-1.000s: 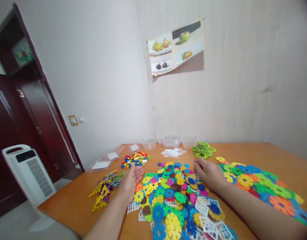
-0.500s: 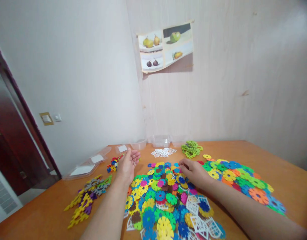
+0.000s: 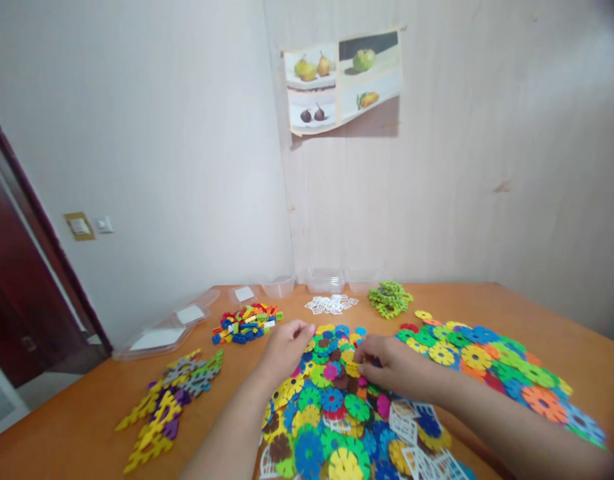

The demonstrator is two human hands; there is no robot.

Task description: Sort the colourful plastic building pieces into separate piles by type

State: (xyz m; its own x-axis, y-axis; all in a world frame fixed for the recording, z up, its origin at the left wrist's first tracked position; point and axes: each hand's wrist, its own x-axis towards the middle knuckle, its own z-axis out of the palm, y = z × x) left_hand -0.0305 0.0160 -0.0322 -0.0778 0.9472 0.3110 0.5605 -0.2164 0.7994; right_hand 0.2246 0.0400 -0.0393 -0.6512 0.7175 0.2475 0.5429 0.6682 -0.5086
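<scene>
In front of me spreads a mixed heap of flower-shaped plastic discs (image 3: 331,400) in many colours, with white lattice pieces (image 3: 404,421) among them. My left hand (image 3: 287,350) is at the heap's far left edge, its fingers closed. A small pink disc (image 3: 312,329) shows at its fingertips; whether they hold it I cannot tell. Over the right side of the heap, my right hand (image 3: 391,363) has curled fingers, thumb and forefinger closed at a small yellow brick (image 3: 353,368). That brick is partly hidden by the fingers.
Small coloured bricks (image 3: 247,325) lie in a pile at left, with yellow, grey and purple interlocking pieces (image 3: 161,413) nearer. White pieces (image 3: 331,304) and green pieces (image 3: 389,299) sit at the back. Larger discs (image 3: 487,360) spread right. Clear plastic tubs (image 3: 327,280) and lids (image 3: 159,337) line the far edge.
My left hand has moved right from above the brick pile to the heap and its fingers have closed. My right hand has come nearer, to the yellow brick. The view has shifted slightly.
</scene>
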